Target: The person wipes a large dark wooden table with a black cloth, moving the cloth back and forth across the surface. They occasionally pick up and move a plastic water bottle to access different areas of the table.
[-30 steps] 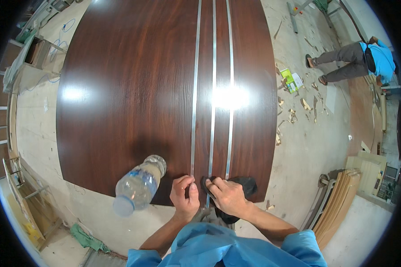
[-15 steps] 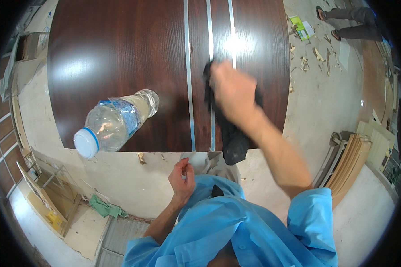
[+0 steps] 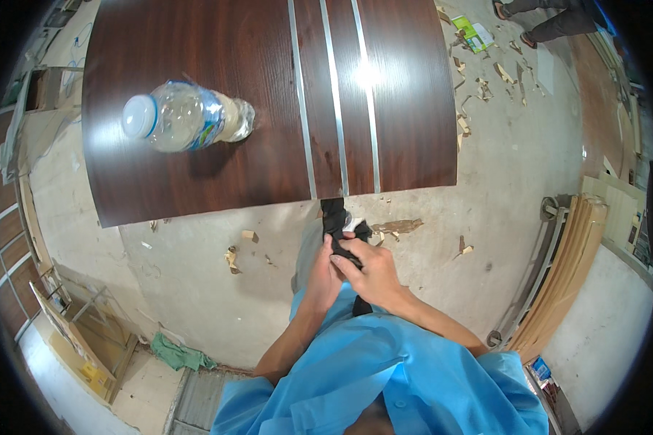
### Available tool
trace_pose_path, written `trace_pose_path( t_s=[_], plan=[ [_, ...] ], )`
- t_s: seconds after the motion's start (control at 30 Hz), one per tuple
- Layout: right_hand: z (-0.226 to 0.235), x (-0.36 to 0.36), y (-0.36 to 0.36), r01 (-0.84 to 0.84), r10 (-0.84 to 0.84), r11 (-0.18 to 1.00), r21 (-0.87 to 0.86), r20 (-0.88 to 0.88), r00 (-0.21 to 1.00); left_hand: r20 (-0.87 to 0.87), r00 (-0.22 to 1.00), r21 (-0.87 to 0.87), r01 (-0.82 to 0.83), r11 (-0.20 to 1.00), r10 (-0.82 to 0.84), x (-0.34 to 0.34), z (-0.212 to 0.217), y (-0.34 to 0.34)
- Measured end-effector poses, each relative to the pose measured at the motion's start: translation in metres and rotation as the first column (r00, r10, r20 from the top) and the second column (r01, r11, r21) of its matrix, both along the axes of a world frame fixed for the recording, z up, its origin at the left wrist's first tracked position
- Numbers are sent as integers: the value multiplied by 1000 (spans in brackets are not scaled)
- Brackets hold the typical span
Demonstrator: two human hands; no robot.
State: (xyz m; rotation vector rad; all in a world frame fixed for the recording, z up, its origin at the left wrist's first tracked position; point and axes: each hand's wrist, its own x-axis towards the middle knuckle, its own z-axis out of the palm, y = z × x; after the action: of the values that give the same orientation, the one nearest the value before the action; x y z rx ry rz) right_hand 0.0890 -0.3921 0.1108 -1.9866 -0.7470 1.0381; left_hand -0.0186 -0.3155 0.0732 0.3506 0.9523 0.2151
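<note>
Just off the near edge of a dark brown wood-grain panel (image 3: 254, 174), both my hands meet on a black cloth (image 3: 333, 217). My left hand (image 3: 323, 274) is closed on the cloth from the left side. From the right, my right hand (image 3: 374, 272) pinches it between thumb and fingers. One end of the cloth hangs toward the panel edge, and a bunched part shows above my right hand. Three pale metallic strips run along the panel. A clear plastic bottle (image 3: 185, 116) with a white cap and blue label stands on the panel's left part.
Wood scraps (image 3: 484, 88) and a green leaflet (image 3: 473, 33) lie on the floor to the right. Long boards (image 3: 559, 268) lean at the right wall. A green cloth (image 3: 178, 353) lies at lower left. Another person's legs (image 3: 559, 20) show at the upper right.
My right hand has drawn the black cloth off the panel toward my body. My left hand has joined it on the cloth. The whole view has shifted.
</note>
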Motion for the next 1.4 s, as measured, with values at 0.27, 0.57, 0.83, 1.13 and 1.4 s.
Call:
trace_pose_path(
  t_s=[0.27, 0.57, 0.83, 1.13, 1.4],
  plan=[
    [20, 25, -51, 361, -384, 923, 136, 226, 895, -592, 765, 684, 644, -343, 254, -4, 43, 62],
    [-3, 30, -78, 559, -555, 829, 1, 123, 822, -592, 796, 555, 288, -781, -127, 26, -29, 89],
    [-6, -2, -65, 371, -369, 928, 29, 192, 909, -780, 608, 584, 623, -520, -148, -107, 8, 136],
    [28, -36, -59, 376, -378, 925, -50, -60, 924, -119, 793, 913, 323, -248, 597, -135, 133, 245],
    [25, -59, -13, 586, -588, 808, 59, 147, 795, -520, 812, 712, 584, -390, 267, -19, 72, 353]
  ],
)
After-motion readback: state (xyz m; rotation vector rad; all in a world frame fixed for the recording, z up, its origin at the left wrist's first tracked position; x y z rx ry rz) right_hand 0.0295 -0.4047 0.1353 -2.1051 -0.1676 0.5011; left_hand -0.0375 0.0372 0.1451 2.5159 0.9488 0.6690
